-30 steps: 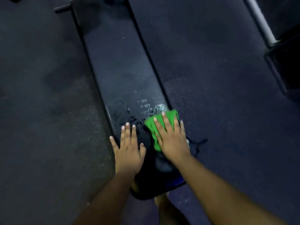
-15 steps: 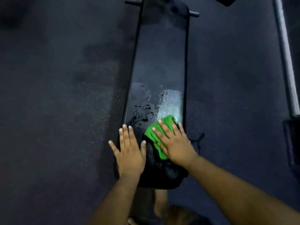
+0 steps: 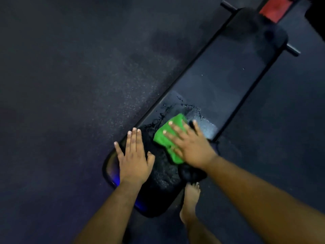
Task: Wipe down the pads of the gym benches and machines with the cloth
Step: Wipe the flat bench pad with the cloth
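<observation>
A long black bench pad (image 3: 226, 80) runs from the lower middle up to the upper right. Its near end is wet, with streaks and droplets. My right hand (image 3: 190, 145) lies flat, fingers spread, pressing a bright green cloth (image 3: 168, 140) onto the wet part of the pad. My left hand (image 3: 133, 155) rests flat on the pad's near left edge, fingers apart, holding nothing. The cloth's right half is hidden under my right hand.
Dark speckled rubber floor (image 3: 70, 103) surrounds the bench. A black crossbar (image 3: 292, 50) sticks out at the bench's far end, with a red part (image 3: 274, 7) beyond it. My bare foot (image 3: 190, 199) stands beside the near right end of the bench.
The view has swung, so the bench now runs diagonally to the upper right. The cloth has slid sideways across the wet pad toward my left hand. My left hand stays planted.
</observation>
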The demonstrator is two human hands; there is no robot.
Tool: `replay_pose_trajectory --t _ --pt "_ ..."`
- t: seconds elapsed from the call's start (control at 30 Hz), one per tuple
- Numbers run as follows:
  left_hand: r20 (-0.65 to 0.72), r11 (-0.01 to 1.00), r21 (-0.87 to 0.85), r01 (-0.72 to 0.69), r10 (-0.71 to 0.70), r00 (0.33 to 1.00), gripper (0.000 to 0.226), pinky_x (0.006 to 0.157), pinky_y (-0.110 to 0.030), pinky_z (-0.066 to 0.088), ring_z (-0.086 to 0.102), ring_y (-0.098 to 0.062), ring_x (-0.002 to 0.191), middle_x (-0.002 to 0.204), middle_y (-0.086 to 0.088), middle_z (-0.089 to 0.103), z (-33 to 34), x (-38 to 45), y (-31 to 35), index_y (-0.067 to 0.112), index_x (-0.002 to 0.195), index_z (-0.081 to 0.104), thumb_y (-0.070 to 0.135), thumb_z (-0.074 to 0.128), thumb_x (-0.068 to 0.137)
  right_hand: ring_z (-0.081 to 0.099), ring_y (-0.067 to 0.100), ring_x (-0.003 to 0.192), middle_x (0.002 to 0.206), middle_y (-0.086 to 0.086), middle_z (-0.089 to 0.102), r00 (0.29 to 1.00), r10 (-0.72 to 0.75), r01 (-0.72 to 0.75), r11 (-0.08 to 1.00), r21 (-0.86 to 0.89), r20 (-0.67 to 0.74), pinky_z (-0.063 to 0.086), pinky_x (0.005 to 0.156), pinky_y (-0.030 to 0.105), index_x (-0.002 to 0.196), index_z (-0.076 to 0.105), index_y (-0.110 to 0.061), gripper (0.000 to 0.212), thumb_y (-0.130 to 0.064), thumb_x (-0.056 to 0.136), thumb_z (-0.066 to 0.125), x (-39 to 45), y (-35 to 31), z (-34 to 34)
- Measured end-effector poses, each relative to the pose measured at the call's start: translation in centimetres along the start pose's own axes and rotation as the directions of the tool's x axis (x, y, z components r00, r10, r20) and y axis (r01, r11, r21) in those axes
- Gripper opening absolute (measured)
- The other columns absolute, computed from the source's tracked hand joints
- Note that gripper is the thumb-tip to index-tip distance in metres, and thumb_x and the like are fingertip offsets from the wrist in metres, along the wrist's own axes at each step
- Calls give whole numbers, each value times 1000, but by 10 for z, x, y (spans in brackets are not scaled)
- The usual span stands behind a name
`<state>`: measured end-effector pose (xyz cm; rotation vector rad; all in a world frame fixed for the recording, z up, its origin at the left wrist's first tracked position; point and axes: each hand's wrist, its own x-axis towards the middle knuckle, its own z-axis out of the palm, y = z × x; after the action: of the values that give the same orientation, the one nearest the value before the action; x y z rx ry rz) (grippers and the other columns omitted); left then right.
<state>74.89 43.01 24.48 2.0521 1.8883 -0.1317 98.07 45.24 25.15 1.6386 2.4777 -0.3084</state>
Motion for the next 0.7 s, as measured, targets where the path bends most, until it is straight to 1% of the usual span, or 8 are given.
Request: replay_pose_trajectory --t 0.17,0.27,0.37,0.47,0.53,0.57,0.63,0.7 --pt "-26 984 -68 164 -166 986 83 122 -65 -1 -1 -18 157 170 -4 1 3 -17 6 9 161 4 53 27 94 15 41 154 171 4 7 920 392 -389 912 129 3 11 123 64 162 16 -33 61 -50 105 32 49 17 -24" --pt "-56 961 -99 257 -264 963 87 122 -64 0 3 -20 157 170 -5 2 6 -31 3 9 161 8 62 28 95 19 44 152 170 6 13 1000 15 -16 998 63 22 14 121 65 161 22 -30 62 -49 104 35 17 -64 -13" --pt "-69 948 -121 295 -304 950 87 122 -64 0 2 -19 157 170 -5 1 13 -42 0 10 161 7 64 26 96 29 38 150 168 2 23 946 -323 325 943 -68 35 13 118 70 158 31 -37 60 -54 100 31 59 -38 -21" --pt "-96 942 -145 304 -319 943 87 122 -60 -6 -2 -19 157 171 -4 -1 18 -47 -3 11 161 4 67 25 98 29 36 150 169 3 22 999 41 -41 999 -14 -15 13 116 74 157 34 -34 62 -55 99 25 122 38 -35" --pt "-114 939 -171 298 -319 941 86 122 -59 -9 -4 -18 157 171 -3 -3 19 -49 -2 11 161 3 65 26 99 16 40 153 171 2 10 949 315 -312 945 99 -12 10 120 67 159 27 -33 61 -56 102 31 120 29 -37" --pt "-117 935 -187 301 -325 938 84 122 -60 -8 -4 -18 157 171 -3 -3 20 -52 -1 11 161 4 63 26 99 16 42 153 171 4 11 956 291 -288 954 79 -33 9 122 65 160 27 -31 62 -55 103 33 109 -2 -33" --pt "-126 926 -205 316 -345 930 81 122 -63 -3 1 -19 157 171 -4 2 22 -61 3 10 161 7 57 26 97 22 43 151 169 7 18 999 -45 45 999 -11 -14 13 122 63 158 32 -30 61 -55 102 35 76 -73 -23" --pt "-109 924 -204 323 -349 931 82 122 -63 -2 1 -19 157 170 -5 4 25 -70 6 10 161 7 56 25 96 25 39 151 169 3 20 930 -362 364 930 -38 58 17 121 61 157 33 -35 63 -59 100 35 61 -88 -20"
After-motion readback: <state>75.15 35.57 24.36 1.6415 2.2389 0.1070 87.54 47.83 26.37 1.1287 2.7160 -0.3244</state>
